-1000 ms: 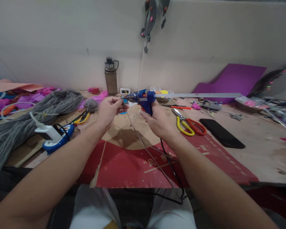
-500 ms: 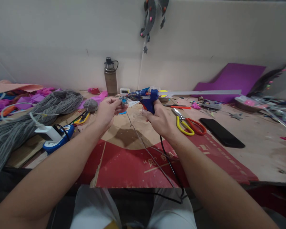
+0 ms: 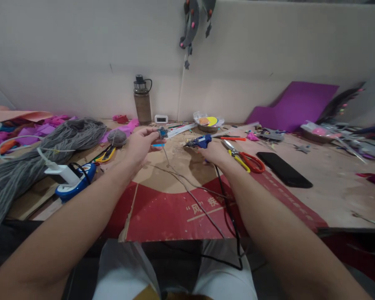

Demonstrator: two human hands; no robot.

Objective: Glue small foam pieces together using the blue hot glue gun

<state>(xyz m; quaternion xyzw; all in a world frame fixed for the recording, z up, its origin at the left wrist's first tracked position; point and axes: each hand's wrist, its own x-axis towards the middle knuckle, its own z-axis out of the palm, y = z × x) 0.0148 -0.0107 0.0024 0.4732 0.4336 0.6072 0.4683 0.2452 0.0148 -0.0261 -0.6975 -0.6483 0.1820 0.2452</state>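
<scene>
My left hand (image 3: 141, 143) pinches a small grey-blue piece (image 3: 163, 133) with yarn on it; its exact kind is too small to make out. A thin grey yarn strand (image 3: 181, 180) trails from it across the cardboard toward me. My right hand (image 3: 213, 151) is closed on a blue glue gun (image 3: 202, 141), held low over the cardboard (image 3: 175, 216) with its dark nozzle pointing left. The gun's black cord (image 3: 228, 208) runs down past the table edge. The gun and the small piece are apart.
Right of my right hand lie red-and-yellow scissors (image 3: 251, 161) and a black phone (image 3: 284, 169). A bottle (image 3: 142, 102), a ball of grey yarn (image 3: 116, 137) and a bowl (image 3: 209, 127) stand behind. Left are a grey yarn hank (image 3: 84, 133) and a blue power strip (image 3: 76, 187).
My right hand has lowered the glue gun, moving it away from the small piece toward the cardboard. My left hand keeps its pinch in nearly the same place.
</scene>
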